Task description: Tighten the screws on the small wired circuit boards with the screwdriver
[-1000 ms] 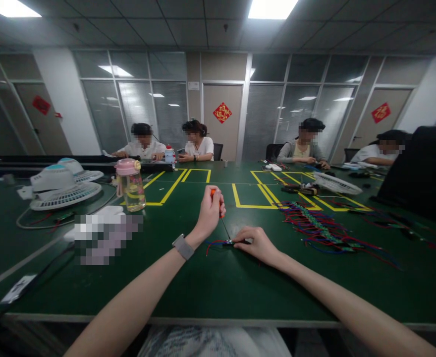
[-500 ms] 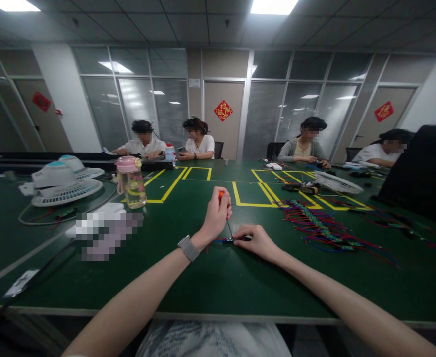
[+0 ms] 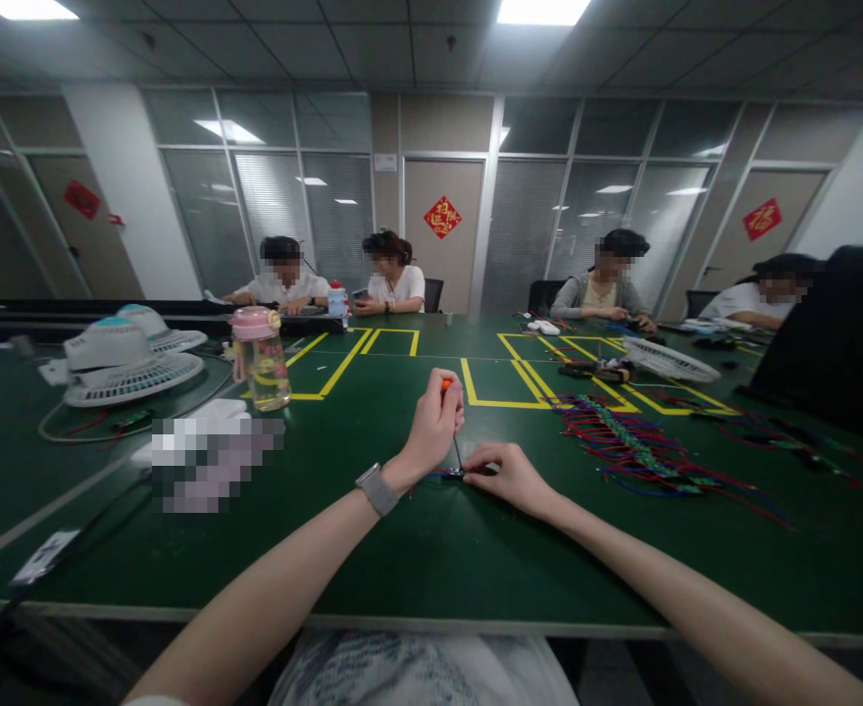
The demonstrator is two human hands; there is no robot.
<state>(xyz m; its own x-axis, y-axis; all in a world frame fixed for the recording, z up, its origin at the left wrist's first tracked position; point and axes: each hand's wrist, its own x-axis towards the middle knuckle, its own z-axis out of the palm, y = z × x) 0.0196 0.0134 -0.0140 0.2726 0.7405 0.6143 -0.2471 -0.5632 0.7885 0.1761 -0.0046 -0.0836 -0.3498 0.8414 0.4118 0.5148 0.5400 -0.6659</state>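
Observation:
My left hand [image 3: 435,422] is closed round the orange handle of a screwdriver [image 3: 458,451], whose thin shaft points down. The screwdriver's tip meets a small dark circuit board [image 3: 451,475] lying on the green table [image 3: 402,569]. Red and blue wires trail from the board's left side, partly behind my left wrist. My right hand [image 3: 505,476] rests on the table and pinches the right end of that board between thumb and fingers. The tip's exact contact point is too small to make out.
On the right lies a row of green circuit boards [image 3: 627,436] with red and blue wires. A pink-lidded bottle [image 3: 261,363] and white fan parts [image 3: 133,378] stand left. Beyond are a white fan grille [image 3: 671,361] and yellow tape outlines [image 3: 505,404]. Several people sit across the table.
My left hand has shifted slightly to the right, and the screwdriver's handle leans a little differently with it. My right hand stays in place on the circuit board.

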